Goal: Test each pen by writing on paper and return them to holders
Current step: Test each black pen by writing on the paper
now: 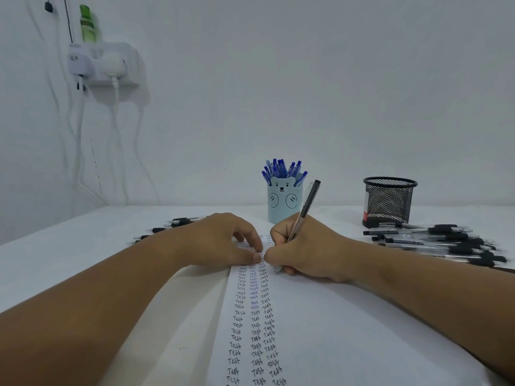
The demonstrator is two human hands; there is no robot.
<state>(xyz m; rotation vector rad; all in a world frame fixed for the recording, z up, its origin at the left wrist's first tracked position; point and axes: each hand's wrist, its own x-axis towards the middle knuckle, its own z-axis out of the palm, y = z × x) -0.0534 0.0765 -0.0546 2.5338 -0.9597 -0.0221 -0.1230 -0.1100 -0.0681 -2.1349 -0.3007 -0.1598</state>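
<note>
**Black pen writing on the test sheet**

At the centre of the frame the right hand (303,246) grips a black pen (305,210), fingers curled round its lower barrel, the cap end tilted up and to the right. Its tip meets the paper (320,330) just below the thumb, though the tip itself is blurred and hard to make out. The paper runs from the hands down to the bottom edge and carries three columns of the handwritten word "Test". The left hand (223,240) rests on the paper just left of the right one, fingers bent, their tips pressing the sheet flat beside the top of the columns; it holds nothing.

Behind the right hand stands a light blue bear-faced holder (282,204) filled with blue pens (282,169). To its right, a black mesh holder (388,201) stands on the white surface (69,240). In front of the mesh holder, at the right of the frame, lies a heap of black pens (434,240). A few more black pens (172,225) lie behind the left wrist. In the upper left, a white wall socket (103,65) holds plugs with trailing cables, and a green bottle (87,23) stands on it.
</note>
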